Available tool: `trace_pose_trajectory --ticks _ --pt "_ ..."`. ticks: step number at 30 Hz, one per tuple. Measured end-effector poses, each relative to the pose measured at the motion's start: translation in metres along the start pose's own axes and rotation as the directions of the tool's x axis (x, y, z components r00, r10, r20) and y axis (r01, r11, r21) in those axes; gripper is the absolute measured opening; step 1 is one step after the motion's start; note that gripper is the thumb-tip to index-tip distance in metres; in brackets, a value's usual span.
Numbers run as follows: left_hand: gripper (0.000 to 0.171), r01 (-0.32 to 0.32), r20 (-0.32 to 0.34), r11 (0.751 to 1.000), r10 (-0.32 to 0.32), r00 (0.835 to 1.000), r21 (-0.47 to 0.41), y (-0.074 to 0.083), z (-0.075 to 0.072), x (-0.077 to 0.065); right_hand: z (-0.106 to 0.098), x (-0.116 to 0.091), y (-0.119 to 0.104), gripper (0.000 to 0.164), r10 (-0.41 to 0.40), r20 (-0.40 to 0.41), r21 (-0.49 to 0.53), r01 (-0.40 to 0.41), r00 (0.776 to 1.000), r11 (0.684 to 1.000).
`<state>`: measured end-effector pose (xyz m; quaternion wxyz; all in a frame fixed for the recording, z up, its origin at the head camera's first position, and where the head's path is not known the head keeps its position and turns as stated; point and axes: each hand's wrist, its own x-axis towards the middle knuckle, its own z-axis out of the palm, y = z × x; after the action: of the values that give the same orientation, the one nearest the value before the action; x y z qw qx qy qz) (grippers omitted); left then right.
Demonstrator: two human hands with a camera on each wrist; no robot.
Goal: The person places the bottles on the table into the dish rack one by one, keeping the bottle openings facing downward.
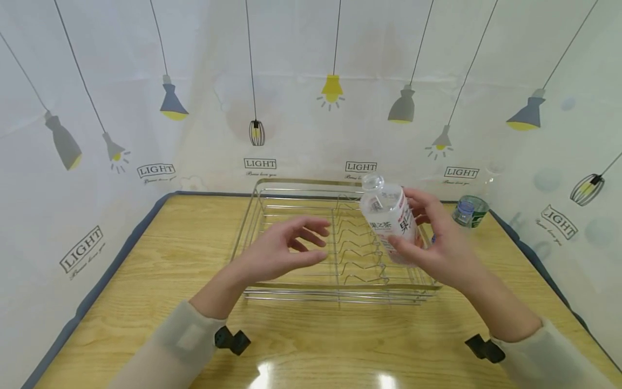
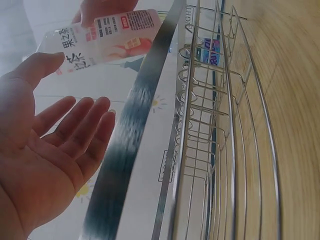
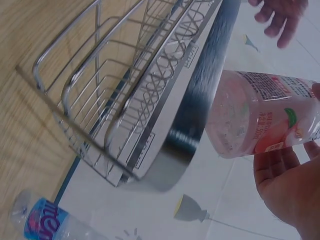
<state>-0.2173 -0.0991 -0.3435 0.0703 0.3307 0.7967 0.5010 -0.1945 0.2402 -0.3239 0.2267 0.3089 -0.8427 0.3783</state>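
My right hand [image 1: 439, 243] grips a clear plastic bottle [image 1: 389, 224] with a white and red label printed with peaches. The bottle leans, its clear neck pointing up and away, over the right part of a wire dish rack [image 1: 335, 289]. To the left, my left hand [image 1: 286, 248] is held over the rack with its fingers spread and slightly bent, nothing in them. In the left wrist view, the left palm [image 2: 55, 170] faces the bottle across a gap. The bottle's base shows beside the rack's flat metal rim [image 3: 200, 105] in the right wrist view.
Behind the right hand, near the back right corner of the wooden table [image 1: 146, 259], is a clear bottle [image 1: 465, 212] with a blue cap by a green label. Another bottle [image 3: 47, 220] with a blue and purple label lies beside the rack. A lamp-printed cloth [image 1: 291, 97] encloses the table.
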Motion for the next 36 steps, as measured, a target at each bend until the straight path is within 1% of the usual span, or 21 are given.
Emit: trace_pose_trajectory --ticks 4,9,11,13,15,18,21,25,30,33,36 --pt "0.065 0.014 -0.008 0.999 -0.014 1.0 -0.05 0.004 0.001 0.008 0.012 0.002 -0.003 0.087 -0.016 0.034 0.015 0.016 0.999 1.0" --pt "0.068 0.018 -0.033 0.989 -0.023 0.999 -0.147 0.006 0.001 0.015 0.023 0.005 -0.007 0.085 -0.053 0.086 0.02 0.052 0.995 0.998" --pt "0.067 0.024 -0.037 0.979 -0.032 0.999 -0.2 0.006 0.001 0.017 0.026 0.006 -0.008 0.084 -0.071 0.112 0.038 0.067 0.991 0.997" --pt "0.067 0.044 -0.03 0.964 -0.053 0.998 -0.261 0.006 0.001 0.017 0.028 0.006 -0.009 0.082 -0.084 0.142 0.069 0.075 0.986 0.995" --pt "0.068 0.053 -0.018 0.947 -0.062 0.998 -0.318 0.006 0.001 0.016 0.03 0.007 -0.01 0.079 -0.099 0.171 0.085 0.085 0.98 0.993" --pt "0.072 0.049 -0.005 0.931 -0.055 0.998 -0.363 0.007 0.001 0.015 0.031 0.008 -0.012 0.076 -0.109 0.199 0.066 0.098 0.974 0.993" --pt "0.074 0.017 -0.003 0.933 -0.02 1.0 -0.359 0.007 0.001 0.014 0.03 0.009 -0.013 0.074 -0.088 0.213 -0.002 0.091 0.973 0.996" --pt "0.071 -0.002 -0.001 0.948 0.002 1.0 -0.318 0.006 0.001 0.012 0.029 0.009 -0.015 0.073 -0.03 0.245 -0.066 0.048 0.969 0.997" --pt "0.068 0.006 0.0 0.964 -0.006 1.0 -0.267 0.005 0.001 0.011 0.029 0.007 -0.016 0.073 0.01 0.271 -0.083 0.013 0.963 0.996" --pt "0.067 0.003 -0.001 0.97 -0.003 1.0 -0.245 0.004 0.001 0.01 0.029 0.007 -0.016 0.071 0.01 0.276 -0.085 0.014 0.961 0.996" --pt "0.066 -0.005 -0.005 0.973 0.004 1.0 -0.23 0.003 0.001 0.01 0.03 0.008 -0.015 0.071 -0.006 0.278 -0.095 0.033 0.961 0.995"
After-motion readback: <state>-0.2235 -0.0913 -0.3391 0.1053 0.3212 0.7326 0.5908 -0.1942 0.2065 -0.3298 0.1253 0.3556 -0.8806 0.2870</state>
